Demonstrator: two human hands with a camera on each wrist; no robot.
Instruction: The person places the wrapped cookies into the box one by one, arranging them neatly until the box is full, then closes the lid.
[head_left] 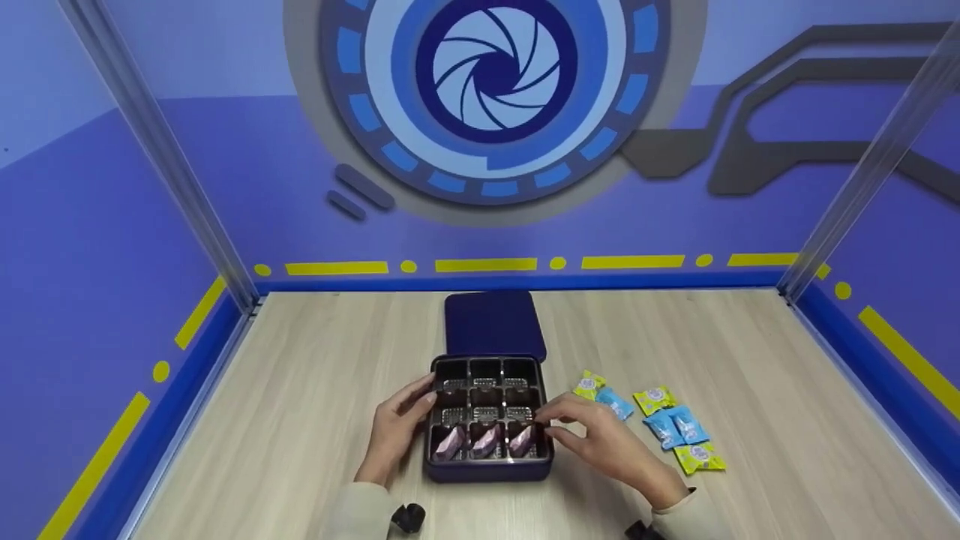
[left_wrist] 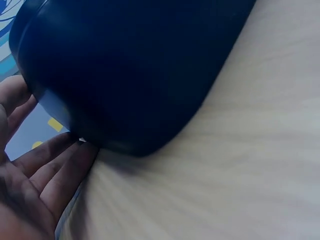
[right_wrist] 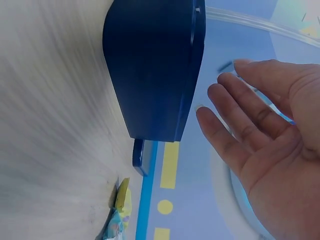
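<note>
A dark blue box [head_left: 486, 472] stands on the table with a black divided tray [head_left: 485, 396] inside it. One shiny purple-wrapped candy leans in each front compartment: a left one [head_left: 450, 444], a middle one [head_left: 486, 442] and a right one [head_left: 521, 441]. My left hand [head_left: 397, 424] rests against the box's left side, its fairly straight fingers [left_wrist: 65, 165] touching the wall in the left wrist view. At the right rim is my right hand [head_left: 600, 439], fingers extended and holding nothing. The right wrist view shows this hand [right_wrist: 265, 135] beside the box wall [right_wrist: 150, 70].
Behind the box lies its dark blue lid [head_left: 493, 324]. To the right are several small packets, among them a yellow one [head_left: 589, 385], a blue one [head_left: 616, 403] and a yellow one [head_left: 701, 457]. Blue printed panels [head_left: 225, 172] enclose the wooden table [head_left: 322, 375].
</note>
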